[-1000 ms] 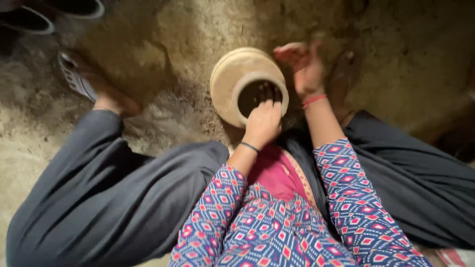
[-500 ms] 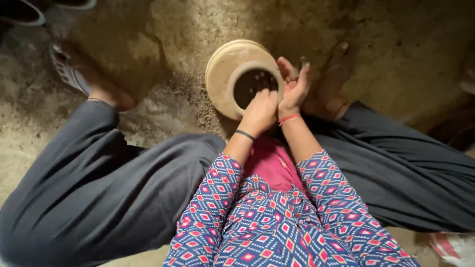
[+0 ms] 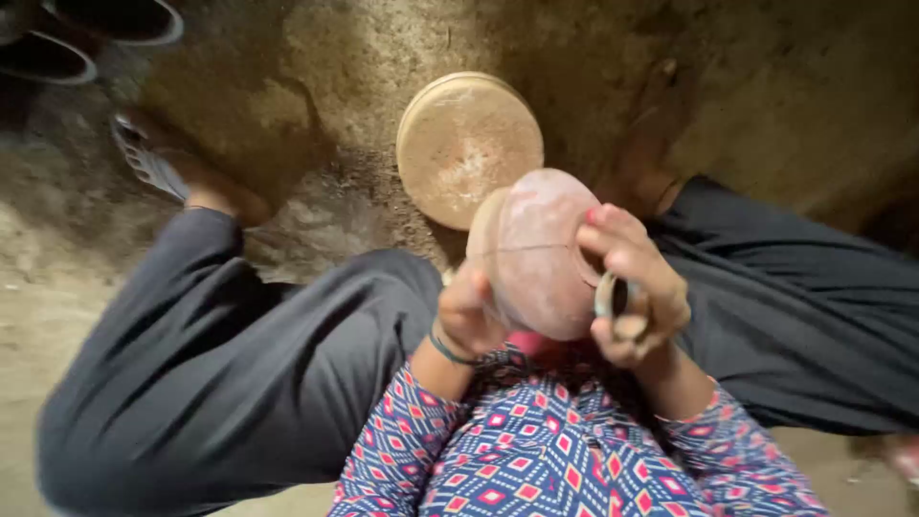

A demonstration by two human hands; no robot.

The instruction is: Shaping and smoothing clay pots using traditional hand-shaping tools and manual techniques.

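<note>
- The clay pot is lifted off the ground and tipped on its side, held over the person's lap with its mouth turned to the right.
- The left hand cups the pot's rounded wall from below and behind, fingers pressed to the clay.
- The right hand grips the pot at its rim, thumb and fingers curled round the edge of the mouth; a small flat tool seems tucked in that hand, though blur hides what it is.
- Just beyond the pot, a round stone disc lies flat on the earth floor, its top dusted pale.
- The person's legs in dark trousers spread to either side of the disc; patterned sleeves cover the forearms.
- A sandalled foot rests on the floor to the left.
- Two dark shoes sit at the upper left corner, well apart from the pot.
</note>
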